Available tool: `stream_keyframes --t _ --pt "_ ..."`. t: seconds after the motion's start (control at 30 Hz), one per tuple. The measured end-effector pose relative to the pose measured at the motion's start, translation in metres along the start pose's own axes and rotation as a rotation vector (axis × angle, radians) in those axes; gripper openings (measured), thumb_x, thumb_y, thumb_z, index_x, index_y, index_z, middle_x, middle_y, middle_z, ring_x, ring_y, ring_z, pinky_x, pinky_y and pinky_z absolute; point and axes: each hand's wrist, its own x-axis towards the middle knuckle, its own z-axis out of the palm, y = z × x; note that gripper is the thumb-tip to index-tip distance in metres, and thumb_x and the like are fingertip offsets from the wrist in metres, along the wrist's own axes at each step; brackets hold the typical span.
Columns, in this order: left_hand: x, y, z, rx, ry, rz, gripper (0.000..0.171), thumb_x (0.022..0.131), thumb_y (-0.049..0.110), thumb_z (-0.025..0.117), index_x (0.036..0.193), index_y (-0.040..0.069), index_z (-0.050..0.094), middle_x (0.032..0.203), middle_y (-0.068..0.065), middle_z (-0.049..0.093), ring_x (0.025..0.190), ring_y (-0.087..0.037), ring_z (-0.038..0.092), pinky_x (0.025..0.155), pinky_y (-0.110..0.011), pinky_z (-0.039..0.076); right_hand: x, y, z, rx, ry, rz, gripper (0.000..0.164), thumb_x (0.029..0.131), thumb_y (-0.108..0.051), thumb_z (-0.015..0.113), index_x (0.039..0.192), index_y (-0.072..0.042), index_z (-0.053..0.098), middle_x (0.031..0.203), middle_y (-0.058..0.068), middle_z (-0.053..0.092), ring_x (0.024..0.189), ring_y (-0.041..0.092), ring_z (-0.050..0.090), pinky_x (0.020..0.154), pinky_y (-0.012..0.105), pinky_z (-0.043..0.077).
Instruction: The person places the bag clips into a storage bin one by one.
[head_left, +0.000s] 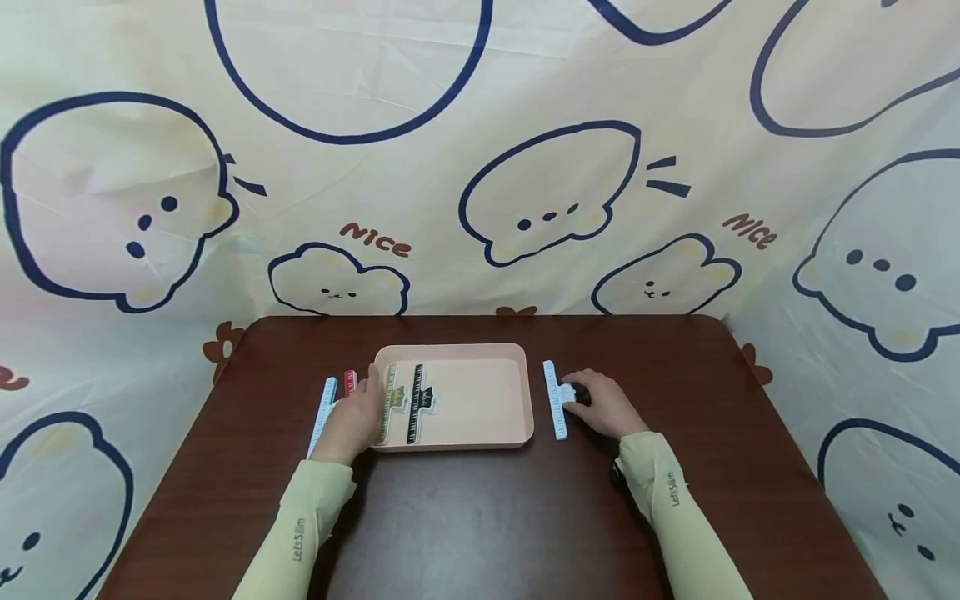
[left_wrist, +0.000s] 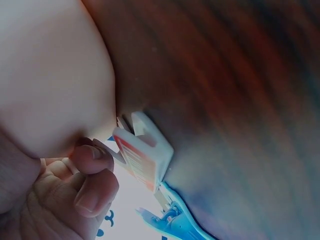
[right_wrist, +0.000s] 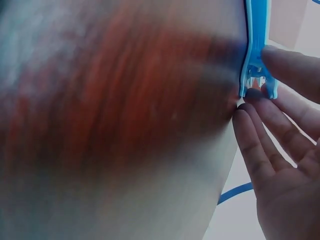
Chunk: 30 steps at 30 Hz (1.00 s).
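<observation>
My left hand [head_left: 357, 421] is beside the left edge of a pale pink tray [head_left: 480, 437], and its fingers partly hide a red clip [head_left: 350, 382]. The left wrist view shows curled fingertips pinching the handle end of this red-and-white clip [left_wrist: 142, 157]. A light-blue clip [head_left: 322, 414] with ruler-like marks lies just left of that hand. Right of the tray, my right hand [head_left: 609, 406] pinches another light-blue ruler-marked clip [head_left: 555, 400] by its handle. The right wrist view has the thumb against this blue clip [right_wrist: 257, 35], with the other fingers behind it.
Inside the tray's left half lie a green-and-white clip [head_left: 390, 404] and a black one [head_left: 416, 404], side by side. The dark brown table [head_left: 480, 517] reaches back to a patterned cloth [head_left: 420, 200] hanging behind and along both sides.
</observation>
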Motion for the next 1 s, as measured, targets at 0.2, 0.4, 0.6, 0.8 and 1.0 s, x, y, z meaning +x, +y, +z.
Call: stream_keyframes --t 0.2,0.4,0.6,0.8,1.0 --pt "-0.001 0.0 -0.001 -0.009 -0.013 -0.013 0.064 0.109 0.015 0.042 0.161 -0.009 0.013 0.151 -0.037 0.044 0.125 -0.05 0.059 0.107 -0.061 0.048 -0.001 -0.002 -0.001 0.027 0.009 0.011 0.043 0.09 -0.017 0.082 0.13 -0.007 0.068 0.12 0.011 0.068 0.108 0.026 0.066 0.095 0.047 0.057" --pt "-0.001 0.001 -0.002 -0.004 -0.01 -0.006 0.064 0.109 0.015 0.043 0.161 -0.009 0.014 0.15 -0.037 0.045 0.125 -0.051 0.059 0.106 -0.061 0.049 -0.001 -0.002 -0.002 0.036 0.032 0.039 0.042 0.09 -0.017 0.082 0.127 -0.007 0.067 0.117 0.011 0.068 0.103 0.025 0.066 0.09 0.045 0.058" --pt "-0.001 0.001 -0.002 -0.007 -0.014 -0.012 0.063 0.11 0.016 0.04 0.161 -0.009 0.013 0.152 -0.037 0.044 0.127 -0.051 0.058 0.107 -0.061 0.049 -0.002 -0.005 -0.004 0.045 0.038 0.049 0.041 0.091 -0.018 0.081 0.127 -0.007 0.068 0.117 0.012 0.067 0.102 0.025 0.066 0.089 0.045 0.058" --pt "-0.001 0.0 -0.002 -0.029 -0.018 -0.015 0.064 0.11 0.017 0.04 0.162 -0.008 0.011 0.153 -0.036 0.042 0.128 -0.051 0.057 0.108 -0.062 0.047 -0.002 -0.016 -0.011 0.071 0.079 -0.002 0.04 0.091 -0.017 0.081 0.127 -0.007 0.067 0.117 0.011 0.067 0.1 0.024 0.066 0.087 0.043 0.059" --pt "0.0 0.0 -0.001 -0.017 -0.021 -0.014 0.066 0.109 0.016 0.043 0.162 -0.008 0.012 0.154 -0.036 0.042 0.131 -0.051 0.055 0.108 -0.062 0.047 -0.003 -0.036 -0.021 0.088 0.084 -0.03 0.041 0.091 -0.017 0.081 0.128 -0.007 0.067 0.118 0.01 0.067 0.102 0.025 0.067 0.089 0.044 0.06"
